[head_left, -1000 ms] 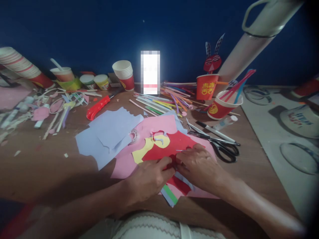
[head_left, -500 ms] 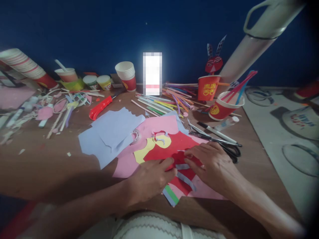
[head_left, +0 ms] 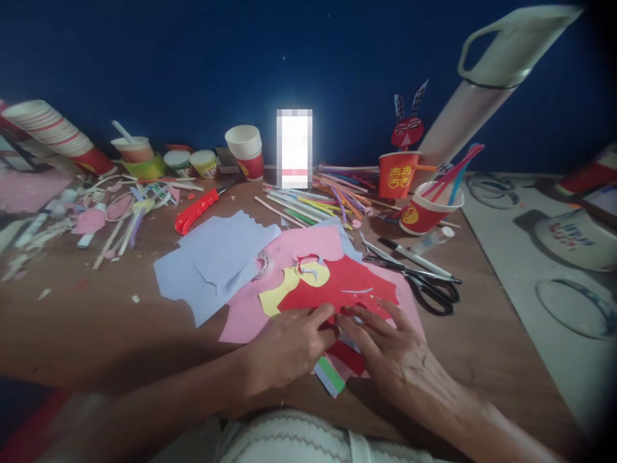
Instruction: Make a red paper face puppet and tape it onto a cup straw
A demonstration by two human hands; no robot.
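Note:
My left hand rests on the red paper with thumb and fingers pressed together. Whatever is in that pinch is hidden. Close beside it, my right hand has its fingers stretched out over the red sheet, fingertips near the left hand's. Pale blue-grey paper strips show partly under the right fingers. Farther up the red sheet lies a thin pale sliver, apart from both hands. Pink paper lies underneath, and a yellow paper piece sits on top with a curved cutout.
Black-handled scissors, a pen and a small clear bottle lie right. Light blue paper and a red-handled cutter lie left. Behind are pipe cleaners, stacked paper cups and a red cup.
My right hand has moved left and down from the thin sliver, toward my left hand, and its fingers now cover the strips. More of the scissors shows. My left hand stays nearly in place.

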